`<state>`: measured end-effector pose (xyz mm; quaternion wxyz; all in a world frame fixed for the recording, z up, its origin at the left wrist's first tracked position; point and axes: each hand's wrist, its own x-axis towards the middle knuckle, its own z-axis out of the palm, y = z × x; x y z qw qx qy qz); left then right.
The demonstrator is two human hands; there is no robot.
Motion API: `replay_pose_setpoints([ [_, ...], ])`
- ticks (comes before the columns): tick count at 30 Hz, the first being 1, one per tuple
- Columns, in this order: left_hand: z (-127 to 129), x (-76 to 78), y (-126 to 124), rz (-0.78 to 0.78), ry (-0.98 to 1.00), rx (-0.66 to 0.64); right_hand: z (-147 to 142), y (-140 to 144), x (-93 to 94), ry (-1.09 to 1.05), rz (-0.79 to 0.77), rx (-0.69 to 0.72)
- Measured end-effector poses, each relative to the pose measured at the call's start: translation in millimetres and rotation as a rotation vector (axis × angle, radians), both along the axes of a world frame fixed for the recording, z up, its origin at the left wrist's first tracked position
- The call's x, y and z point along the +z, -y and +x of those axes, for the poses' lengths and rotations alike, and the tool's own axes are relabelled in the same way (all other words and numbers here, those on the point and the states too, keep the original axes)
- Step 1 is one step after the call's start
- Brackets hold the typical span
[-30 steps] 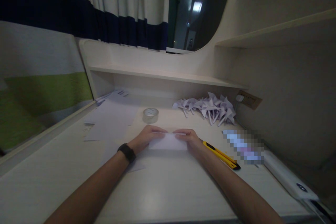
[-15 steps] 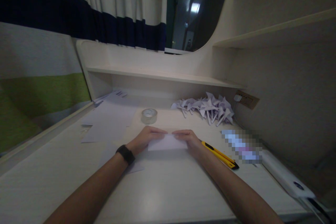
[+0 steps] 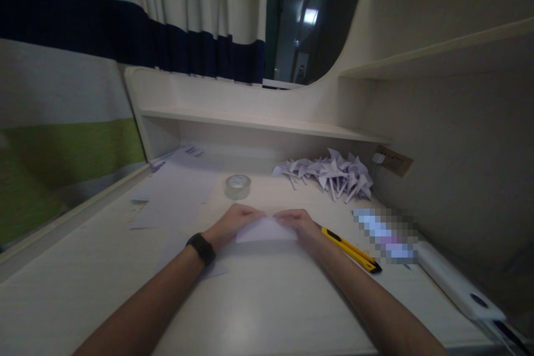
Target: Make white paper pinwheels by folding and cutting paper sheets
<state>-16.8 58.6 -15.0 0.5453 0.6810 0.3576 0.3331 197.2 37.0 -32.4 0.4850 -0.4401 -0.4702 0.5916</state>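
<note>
Both hands, left (image 3: 233, 224) and right (image 3: 298, 223), pinch the paper (image 3: 266, 231) flat on the bench (image 3: 267, 300), fingertips meeting at its far edge; knife (image 3: 350, 250) just right

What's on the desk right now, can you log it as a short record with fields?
left hand: pressing the paper's left side
right hand: pressing the paper's right side
paper: small white piece, flat on the desk
utility knife: yellow, beside the right wrist
tape roll: behind the hands
folded paper pile: back right
loose sheets: left
</note>
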Motion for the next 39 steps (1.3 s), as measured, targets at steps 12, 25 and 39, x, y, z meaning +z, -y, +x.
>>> replay_pose_setpoints([
  [12, -1.7, -6.1, -7.4, 0.134, -0.119, 0.003, -4.1, 0.2, -1.7, 0.221, 0.089, -0.015],
  [25, -7.9, -5.2, -11.9, 0.165, -0.179, -0.040, 7.8, -9.1, -4.3, 0.375, 0.175, 0.012],
  [39, -15.5, -1.1, -17.3, 0.224, -0.200, -0.041, 14.1, -12.0, -3.2, 0.337, 0.184, 0.005],
])
